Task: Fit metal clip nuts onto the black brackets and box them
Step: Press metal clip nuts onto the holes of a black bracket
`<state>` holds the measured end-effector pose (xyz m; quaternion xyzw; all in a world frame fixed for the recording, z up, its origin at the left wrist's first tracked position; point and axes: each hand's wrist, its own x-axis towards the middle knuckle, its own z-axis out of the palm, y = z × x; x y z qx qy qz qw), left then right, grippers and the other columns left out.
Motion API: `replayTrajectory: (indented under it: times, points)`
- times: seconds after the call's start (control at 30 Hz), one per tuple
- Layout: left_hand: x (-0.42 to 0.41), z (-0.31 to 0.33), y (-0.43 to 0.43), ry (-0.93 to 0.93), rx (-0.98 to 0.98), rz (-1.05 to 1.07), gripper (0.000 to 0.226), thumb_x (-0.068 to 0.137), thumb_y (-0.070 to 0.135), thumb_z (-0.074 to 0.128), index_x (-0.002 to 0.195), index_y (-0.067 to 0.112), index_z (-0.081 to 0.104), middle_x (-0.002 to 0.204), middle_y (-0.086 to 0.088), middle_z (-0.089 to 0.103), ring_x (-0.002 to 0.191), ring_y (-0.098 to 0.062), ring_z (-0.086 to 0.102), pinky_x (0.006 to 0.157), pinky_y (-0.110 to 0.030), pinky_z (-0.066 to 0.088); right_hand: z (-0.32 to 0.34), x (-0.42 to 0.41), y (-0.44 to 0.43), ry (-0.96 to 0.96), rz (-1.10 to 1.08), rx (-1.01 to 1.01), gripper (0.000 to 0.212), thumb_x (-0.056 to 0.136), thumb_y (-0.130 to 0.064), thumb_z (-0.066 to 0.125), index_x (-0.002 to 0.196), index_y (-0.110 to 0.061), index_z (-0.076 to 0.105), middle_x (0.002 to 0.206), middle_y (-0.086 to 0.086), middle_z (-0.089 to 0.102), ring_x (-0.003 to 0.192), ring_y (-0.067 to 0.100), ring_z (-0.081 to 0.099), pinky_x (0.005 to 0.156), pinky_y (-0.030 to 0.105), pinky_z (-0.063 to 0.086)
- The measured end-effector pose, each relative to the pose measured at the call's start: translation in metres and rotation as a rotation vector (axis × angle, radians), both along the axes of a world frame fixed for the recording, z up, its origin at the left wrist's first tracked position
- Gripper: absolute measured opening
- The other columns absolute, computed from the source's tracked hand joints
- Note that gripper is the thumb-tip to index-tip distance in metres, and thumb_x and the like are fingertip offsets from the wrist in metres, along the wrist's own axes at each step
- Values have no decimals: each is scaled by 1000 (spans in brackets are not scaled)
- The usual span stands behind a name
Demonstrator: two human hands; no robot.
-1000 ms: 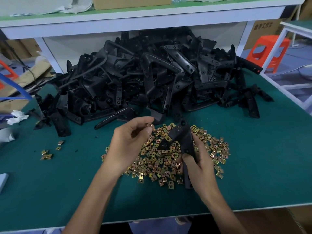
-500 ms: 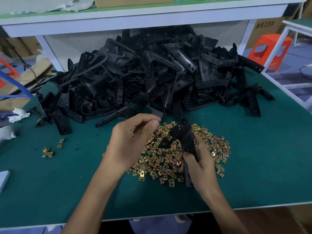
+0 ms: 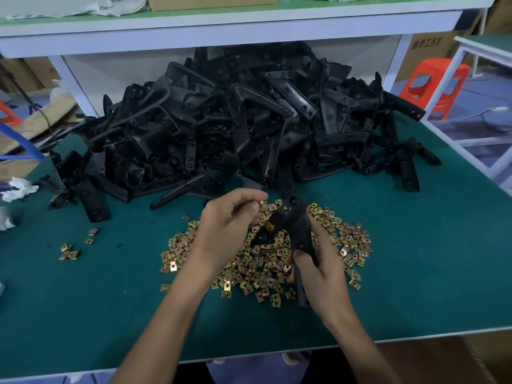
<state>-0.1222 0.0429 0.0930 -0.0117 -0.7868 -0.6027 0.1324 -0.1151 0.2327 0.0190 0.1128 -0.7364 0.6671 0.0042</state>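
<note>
My right hand (image 3: 318,268) grips a black bracket (image 3: 297,231) by its long arm, holding it above a spread of gold clip nuts (image 3: 257,261) on the green table (image 3: 415,273). My left hand (image 3: 227,225) pinches a single clip nut (image 3: 261,203) between thumb and fingertips, right beside the bracket's upper end. A second clip nut (image 3: 287,268) sits by my right thumb. Behind them lies a big heap of black brackets (image 3: 235,126).
A few stray clip nuts (image 3: 72,250) lie at the left of the table. A white shelf (image 3: 221,29) runs overhead at the back with a cardboard box (image 3: 213,1) on it. An orange stool (image 3: 435,84) stands at the right beyond the table edge.
My left hand with its clip nut has shifted right, closer to the top of the bracket. My right hand keeps the bracket almost still.
</note>
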Motion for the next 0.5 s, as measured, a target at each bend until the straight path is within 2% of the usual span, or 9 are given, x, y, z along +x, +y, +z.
replayTrajectory:
  times: [0.13, 0.27, 0.37, 0.5]
  points:
    - [-2, 1, 1, -20, 9, -18, 15, 102, 9, 57, 105, 22, 65, 96, 4, 75, 88, -11, 72, 78, -23, 57, 1, 0, -1, 5, -8, 9, 64, 94, -20, 50, 134, -69, 40, 83, 2, 71, 61, 21, 58, 54, 38, 51]
    - [-5, 1, 5, -6, -64, -31, 18, 101, 16, 60, 104, 32, 67, 97, 10, 75, 92, -10, 71, 85, -31, 59, 2, 1, -2, 6, -9, 26, 64, 92, -21, 50, 131, -70, 41, 82, 4, 71, 62, 32, 58, 58, 52, 52]
    - [-7, 2, 8, 1, -96, -38, 19, 101, 18, 61, 105, 34, 68, 100, 15, 74, 97, -4, 69, 87, -25, 56, 0, 0, -1, 6, -11, 45, 62, 93, -19, 51, 138, -61, 42, 81, 4, 70, 63, 34, 59, 57, 51, 53]
    - [-9, 4, 10, -8, -109, -60, 17, 101, 18, 60, 105, 32, 69, 101, 19, 73, 100, 0, 67, 85, -14, 51, -2, 1, 1, -1, 9, 41, 65, 99, -5, 49, 144, -52, 42, 80, 3, 69, 57, 31, 57, 51, 42, 54]
